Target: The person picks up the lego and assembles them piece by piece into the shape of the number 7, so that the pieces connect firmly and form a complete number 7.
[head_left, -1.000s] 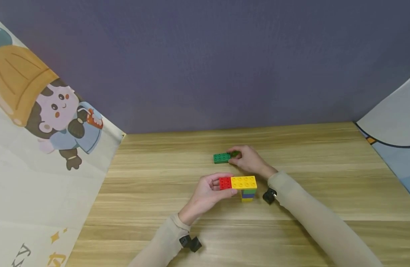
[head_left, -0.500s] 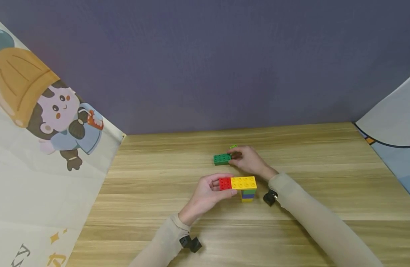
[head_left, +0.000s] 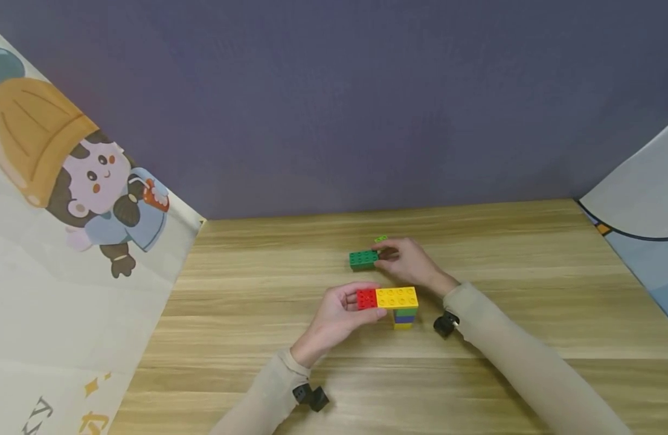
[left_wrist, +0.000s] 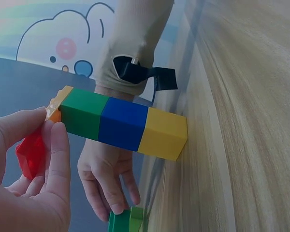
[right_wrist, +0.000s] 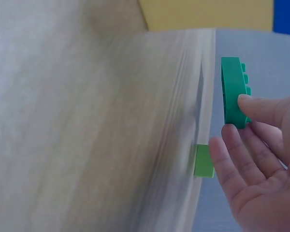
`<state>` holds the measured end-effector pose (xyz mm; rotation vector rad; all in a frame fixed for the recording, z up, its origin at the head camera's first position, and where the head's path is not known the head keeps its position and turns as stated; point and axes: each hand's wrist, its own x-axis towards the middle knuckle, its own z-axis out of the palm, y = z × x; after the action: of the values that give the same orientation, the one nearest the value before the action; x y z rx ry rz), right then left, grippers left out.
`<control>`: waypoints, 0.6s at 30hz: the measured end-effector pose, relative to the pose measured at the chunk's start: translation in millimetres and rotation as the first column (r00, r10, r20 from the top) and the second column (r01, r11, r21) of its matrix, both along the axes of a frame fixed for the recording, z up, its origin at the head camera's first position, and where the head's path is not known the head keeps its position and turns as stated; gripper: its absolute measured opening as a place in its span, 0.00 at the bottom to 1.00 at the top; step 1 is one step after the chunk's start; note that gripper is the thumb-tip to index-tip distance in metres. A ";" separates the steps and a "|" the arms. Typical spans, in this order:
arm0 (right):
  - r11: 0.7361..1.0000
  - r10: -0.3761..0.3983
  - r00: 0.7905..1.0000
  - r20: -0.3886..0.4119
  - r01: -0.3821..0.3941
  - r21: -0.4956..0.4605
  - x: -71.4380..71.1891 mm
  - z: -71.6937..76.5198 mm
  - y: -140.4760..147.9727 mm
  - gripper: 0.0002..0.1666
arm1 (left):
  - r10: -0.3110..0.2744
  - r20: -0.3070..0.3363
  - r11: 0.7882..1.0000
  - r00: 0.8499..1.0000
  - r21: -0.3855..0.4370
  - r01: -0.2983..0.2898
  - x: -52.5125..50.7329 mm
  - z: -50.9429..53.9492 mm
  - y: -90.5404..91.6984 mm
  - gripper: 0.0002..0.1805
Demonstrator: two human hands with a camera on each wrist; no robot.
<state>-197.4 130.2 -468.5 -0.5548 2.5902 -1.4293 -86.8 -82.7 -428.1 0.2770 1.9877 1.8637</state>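
Observation:
My left hand point(head_left: 339, 313) pinches the top of a toy brick structure, thumb on one side and fingers on the other. Its top layer has a red brick point(head_left: 366, 298) beside a yellow brick point(head_left: 397, 297). Below the yellow brick's right end runs a column of green point(left_wrist: 83, 112), blue point(left_wrist: 122, 124) and yellow bricks point(left_wrist: 163, 134), upright on the table. Beyond it, my right hand point(head_left: 412, 263) pinches one end of a long green brick point(right_wrist: 233, 89) between thumb and fingers. That brick looks raised off the table. A light green brick point(right_wrist: 204, 161) lies close to the right fingertips, partly hidden in the head view.
The wooden table point(head_left: 258, 326) meets a dark blue-grey panel point(head_left: 334, 109) at the back. Printed cartoon sheets stand at the left point(head_left: 35, 272) and right. A small black camera is on each wrist.
My right hand has taken the green brick by its end and shifted it slightly right and nearer. The light green brick has come into view behind the fingers. The left hand stays put.

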 end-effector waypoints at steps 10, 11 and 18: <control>0.999 0.032 0.999 -0.030 -0.032 -0.012 8.2 9.3 1.2 0.24 | -0.010 0.000 1.000 1.000 0.008 0.010 -0.2 0.4 0.5 0.29; 0.999 0.029 0.999 -0.027 -0.030 -0.013 9.4 10.9 1.1 0.24 | -0.009 0.000 1.000 1.000 0.008 0.009 -0.2 0.4 0.6 0.28; 0.999 0.037 0.999 -0.033 -0.037 -0.009 15.2 20.0 2.2 0.25 | -0.012 -0.005 1.000 1.000 0.020 0.012 0.5 0.5 0.4 0.28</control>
<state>-182.2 132.4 -448.5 -0.6292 2.5851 -1.4340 -86.4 -82.4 -427.5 0.2996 1.9675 1.8780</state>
